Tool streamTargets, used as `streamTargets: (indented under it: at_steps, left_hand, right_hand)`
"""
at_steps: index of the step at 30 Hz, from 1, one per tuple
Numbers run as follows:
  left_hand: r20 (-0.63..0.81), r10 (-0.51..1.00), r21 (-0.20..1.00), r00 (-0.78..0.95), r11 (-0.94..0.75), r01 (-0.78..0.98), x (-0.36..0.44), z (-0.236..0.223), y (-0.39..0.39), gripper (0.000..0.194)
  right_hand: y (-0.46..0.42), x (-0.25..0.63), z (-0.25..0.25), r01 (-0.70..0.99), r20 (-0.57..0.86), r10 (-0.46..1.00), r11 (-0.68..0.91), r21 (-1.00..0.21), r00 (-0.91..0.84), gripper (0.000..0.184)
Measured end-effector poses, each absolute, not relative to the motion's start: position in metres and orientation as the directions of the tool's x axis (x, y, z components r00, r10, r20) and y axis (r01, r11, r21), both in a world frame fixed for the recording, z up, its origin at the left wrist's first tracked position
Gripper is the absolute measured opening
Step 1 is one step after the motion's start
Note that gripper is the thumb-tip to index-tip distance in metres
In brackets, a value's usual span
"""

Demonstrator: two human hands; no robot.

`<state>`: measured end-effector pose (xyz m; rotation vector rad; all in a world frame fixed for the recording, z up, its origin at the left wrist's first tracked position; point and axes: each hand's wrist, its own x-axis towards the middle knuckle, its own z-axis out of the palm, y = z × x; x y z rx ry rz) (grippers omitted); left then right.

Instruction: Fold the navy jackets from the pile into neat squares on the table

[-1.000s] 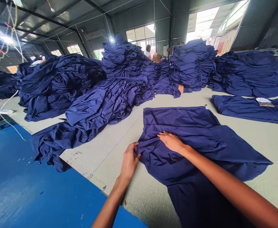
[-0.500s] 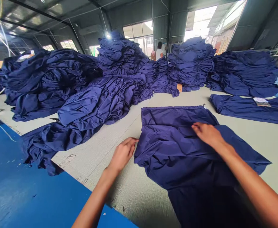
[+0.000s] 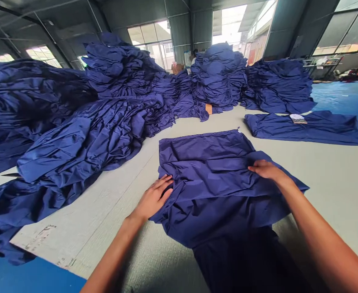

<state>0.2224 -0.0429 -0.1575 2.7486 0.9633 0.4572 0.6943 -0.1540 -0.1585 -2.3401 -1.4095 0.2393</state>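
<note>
A navy-blue garment (image 3: 209, 175) lies partly folded on the table in front of me, with creases across its middle and its near part trailing down toward me in shadow. My left hand (image 3: 154, 197) rests on its left edge, fingers stretched out over the cloth and thumb apart. On the right side, my right hand (image 3: 266, 169) has its fingers curled in a pinch on a fold of the same garment. The exact kind of garment cannot be made out.
Big heaps of navy cloth (image 3: 120, 69) stand along the back and left of the pale table (image 3: 105, 203). A flat folded navy bundle (image 3: 325, 128) with a printed card (image 3: 297, 119) lies at the right. An orange tag (image 3: 208, 108) sits near the back pile. Blue floor shows beyond the edges.
The view has swung to the right. My left hand has gone from curled fingers at the garment's edge to spread fingers on it. The garment's right part has been drawn inward by my right hand.
</note>
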Motion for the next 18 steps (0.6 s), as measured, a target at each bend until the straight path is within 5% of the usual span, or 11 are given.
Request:
streamTargets:
  at_steps: [6,13,18]
  left_hand:
    - [0.084,0.688,0.281,0.721,-0.71,0.645,0.232,-0.169,-0.033,0.066]
    - [0.056,0.654,0.085,0.754,-0.756,0.649,0.225,-0.184,-0.029,0.075]
    - [0.156,0.65,0.081,0.744,-0.759,0.646,0.254,-0.153,-0.024,0.063]
  right_hand:
    - [-0.152,0.717,-0.161,0.578,0.063,0.824,-0.337,-0.743,0.562,0.019]
    - [-0.155,0.726,-0.181,0.571,0.137,0.77,-0.327,-0.753,0.623,0.031]
    - [-0.154,0.71,-0.159,0.493,0.237,0.758,-0.125,-0.861,0.608,0.042]
